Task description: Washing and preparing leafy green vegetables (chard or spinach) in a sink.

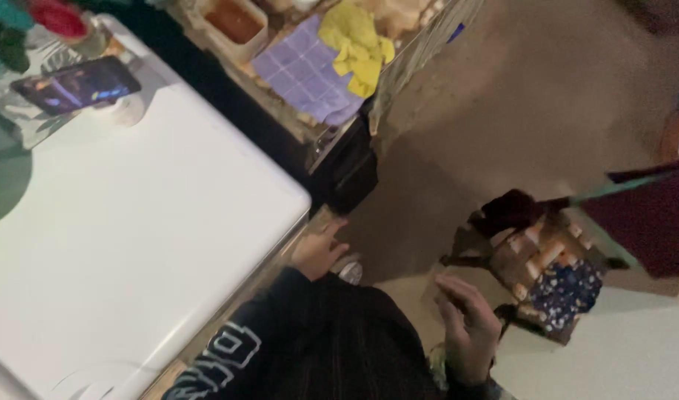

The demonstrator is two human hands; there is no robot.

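Nearby, smooth white tabletop (154,215), bare left hand (319,252)

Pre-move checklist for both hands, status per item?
1. Left hand empty: ok, nothing visibly held, at the white top's corner.
2. Right hand empty: ok, open, fingers spread.
3. Left hand touching the round thing beside it: cannot tell, blurred.
4. Phone away from both hands: ok, at the top's far end.
5. Floor ahead: not ok, low wooden stool near right hand.
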